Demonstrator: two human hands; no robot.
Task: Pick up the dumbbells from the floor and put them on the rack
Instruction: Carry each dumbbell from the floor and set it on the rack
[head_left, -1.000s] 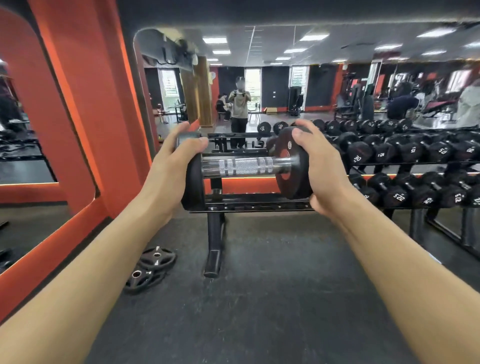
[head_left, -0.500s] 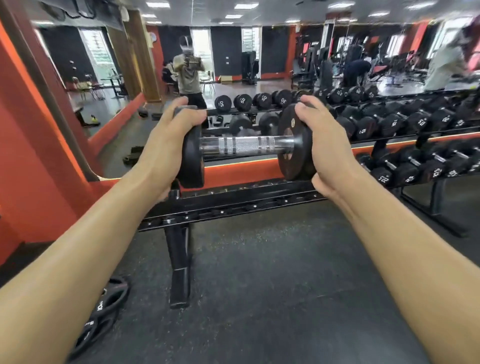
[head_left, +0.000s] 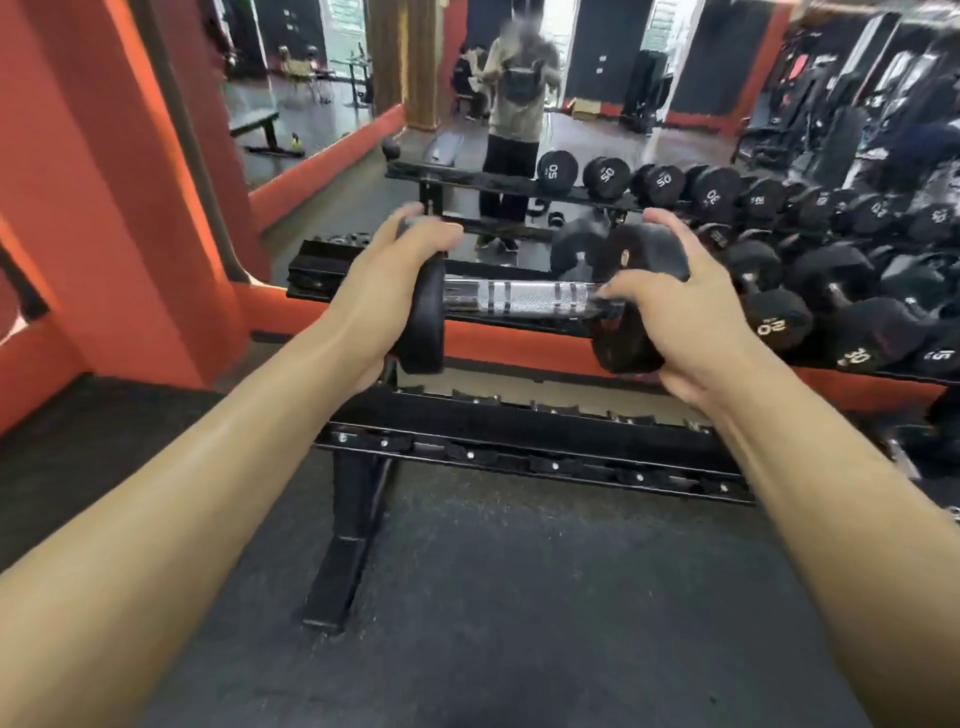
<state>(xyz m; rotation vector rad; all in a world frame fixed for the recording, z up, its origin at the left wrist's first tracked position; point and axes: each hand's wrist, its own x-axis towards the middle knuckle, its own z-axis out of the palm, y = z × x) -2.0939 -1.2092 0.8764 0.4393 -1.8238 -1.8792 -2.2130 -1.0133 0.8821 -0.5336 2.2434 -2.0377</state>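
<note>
Clasping the dumbbell (head_left: 540, 299) over the rack (head_left: 519, 441) are left hand (head_left: 382, 296) and right hand (head_left: 693, 317) (1 grip per head).

My left hand (head_left: 384, 291), right hand (head_left: 691, 317): bare. Forearms (head_left: 218, 467): bare from wrist to frame edge. Mirror reflection (head_left: 517, 111) of me: loose light beige top, black trousers (head_left: 506, 171). Dark item at chest: blurred, type not identifiable. Shoes: too small for detail.
</note>
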